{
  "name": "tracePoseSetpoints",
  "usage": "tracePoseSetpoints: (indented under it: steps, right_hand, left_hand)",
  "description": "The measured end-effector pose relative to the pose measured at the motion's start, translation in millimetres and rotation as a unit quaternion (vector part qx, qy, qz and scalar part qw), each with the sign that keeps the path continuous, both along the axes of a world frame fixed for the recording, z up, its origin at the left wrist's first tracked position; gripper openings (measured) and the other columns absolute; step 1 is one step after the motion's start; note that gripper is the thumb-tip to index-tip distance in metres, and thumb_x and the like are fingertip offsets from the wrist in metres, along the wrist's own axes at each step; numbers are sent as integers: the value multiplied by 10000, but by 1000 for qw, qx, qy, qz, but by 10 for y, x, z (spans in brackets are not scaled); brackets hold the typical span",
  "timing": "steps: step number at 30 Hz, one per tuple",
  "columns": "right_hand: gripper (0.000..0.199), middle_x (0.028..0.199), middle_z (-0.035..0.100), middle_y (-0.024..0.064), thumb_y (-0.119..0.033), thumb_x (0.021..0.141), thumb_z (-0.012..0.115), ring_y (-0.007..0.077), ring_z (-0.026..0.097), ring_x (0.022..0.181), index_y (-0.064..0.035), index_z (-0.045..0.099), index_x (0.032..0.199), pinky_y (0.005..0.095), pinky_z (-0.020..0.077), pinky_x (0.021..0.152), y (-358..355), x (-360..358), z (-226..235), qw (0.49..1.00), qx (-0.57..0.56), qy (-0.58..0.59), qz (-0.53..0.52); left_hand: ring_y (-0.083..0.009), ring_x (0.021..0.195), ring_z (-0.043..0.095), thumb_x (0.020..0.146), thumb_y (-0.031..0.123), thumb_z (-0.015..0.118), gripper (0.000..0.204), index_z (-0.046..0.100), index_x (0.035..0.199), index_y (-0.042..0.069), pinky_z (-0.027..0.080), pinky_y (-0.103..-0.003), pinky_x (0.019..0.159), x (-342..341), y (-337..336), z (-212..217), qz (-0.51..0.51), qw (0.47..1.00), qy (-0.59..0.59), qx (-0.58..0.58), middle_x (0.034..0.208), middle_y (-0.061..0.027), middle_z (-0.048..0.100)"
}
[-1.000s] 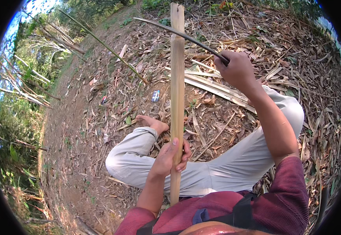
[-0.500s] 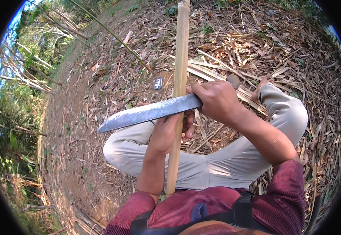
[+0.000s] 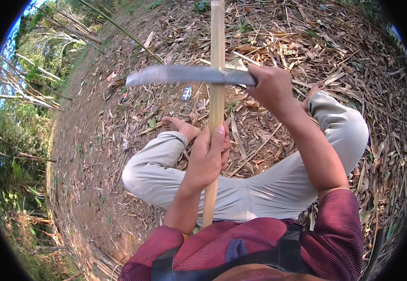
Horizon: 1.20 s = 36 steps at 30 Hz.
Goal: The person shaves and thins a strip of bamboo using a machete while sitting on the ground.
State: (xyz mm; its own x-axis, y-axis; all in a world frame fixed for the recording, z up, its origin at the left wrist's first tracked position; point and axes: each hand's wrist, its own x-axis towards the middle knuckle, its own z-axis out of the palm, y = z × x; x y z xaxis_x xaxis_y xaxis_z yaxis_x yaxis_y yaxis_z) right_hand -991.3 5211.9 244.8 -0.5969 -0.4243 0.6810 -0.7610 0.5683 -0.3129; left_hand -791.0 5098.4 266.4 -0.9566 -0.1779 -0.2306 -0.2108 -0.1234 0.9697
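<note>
A long pale bamboo strip (image 3: 217, 40) runs upright through the middle of the view, its near end against my shirt. My left hand (image 3: 210, 152) is wrapped round it above my lap, thumb lying along its face. My right hand (image 3: 273, 86) grips a machete (image 3: 173, 75) by the handle, which the fingers hide. The blade crosses the strip beyond my left hand and appears to touch it. Its tip points left and is slightly blurred by motion.
Dry leaves and bamboo shavings (image 3: 325, 44) cover the ground. My bent legs in light trousers (image 3: 152, 161) lie either side of the strip. A small blue packet (image 3: 186, 93) lies left of it. A thin green stem (image 3: 119, 30) slants in from upper left; trees (image 3: 21, 131) stand beyond.
My right hand has moved the machete away from me along the strip, from over my left hand to well beyond it. The blade has turned closer to level. My left hand still grips the strip.
</note>
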Motion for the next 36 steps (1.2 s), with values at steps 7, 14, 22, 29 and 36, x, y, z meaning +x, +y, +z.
tracePoseSetpoints:
  steps: [7, 14, 22, 29, 36]
  right_hand:
    - [165, 640, 638, 145, -217, 813, 674, 341, 642, 586, -65, 646, 754, 449, 513, 584, 202, 97, 55, 996, -9, -84, -5]
    - [169, 654, 628, 96, -156, 688, 737, 309, 643, 631, -80, 603, 756, 429, 504, 597, 78, 251, -97, 990, -11, 57, 127]
    - [191, 631, 649, 116, -275, 835, 641, 320, 674, 624, -99, 651, 763, 469, 530, 607, 81, 221, -16, 996, 69, -44, 23]
    - [100, 663, 659, 75, -198, 752, 670, 307, 666, 604, -116, 613, 754, 436, 521, 570, 10, 78, -251, 994, 25, 41, 102]
    - [150, 627, 629, 121, -199, 791, 677, 326, 652, 618, -67, 630, 737, 434, 510, 580, 150, 24, -86, 998, 48, -43, 0]
  left_hand:
    - [-17, 466, 301, 1080, 357, 376, 293, 471, 1044, 82, 256, -188, 415, -58, -29, 20, -43, 994, 0, 105, 731, 34, 401]
    - [-22, 432, 256, 1074, 398, 375, 326, 443, 992, 91, 234, -200, 378, 20, -46, 64, 1, 999, 7, 37, 669, 37, 335]
    - [-14, 438, 276, 1071, 437, 358, 354, 445, 980, 106, 236, -190, 380, 128, -146, -137, -31, 989, -51, 138, 659, 47, 334]
    - [-18, 422, 239, 1078, 397, 354, 309, 431, 979, 115, 216, -196, 354, 127, -165, -126, -25, 991, -41, 124, 649, 54, 311]
    - [-11, 438, 252, 1073, 417, 362, 343, 445, 965, 102, 216, -193, 370, 289, -133, -290, -58, 976, -72, 195, 652, 55, 328]
